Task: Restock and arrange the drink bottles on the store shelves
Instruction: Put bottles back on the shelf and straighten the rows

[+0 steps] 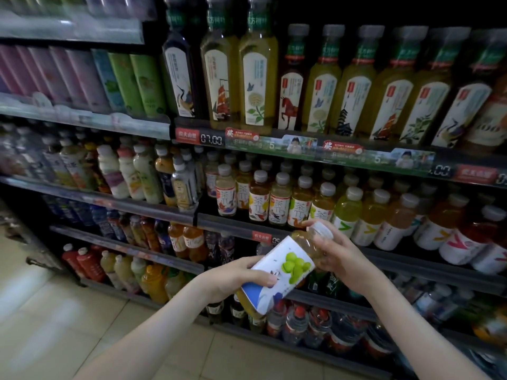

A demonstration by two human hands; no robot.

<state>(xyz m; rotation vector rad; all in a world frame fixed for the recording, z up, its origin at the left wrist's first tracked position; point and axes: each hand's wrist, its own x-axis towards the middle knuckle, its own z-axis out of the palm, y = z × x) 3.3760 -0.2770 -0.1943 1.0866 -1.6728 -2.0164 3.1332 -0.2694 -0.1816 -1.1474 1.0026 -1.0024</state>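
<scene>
While both hands grip it, the tea bottle [285, 270] lies tilted in front of the shelves [233, 219]. Left hand [236, 278] wraps its lower label; right hand [333, 249] clasps the neck below the white cap [323, 229].

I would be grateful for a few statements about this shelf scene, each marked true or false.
1. Both the left hand and the right hand hold one bottle. True.
2. The bottle stands upright on a shelf. False: it is held tilted in front of the shelves, cap end up and to the right.
3. Its cap is red. False: it is white.
4. Its label shows green fruit. True.
5. A price display on the shelf edge reads 07.00. True.
</scene>
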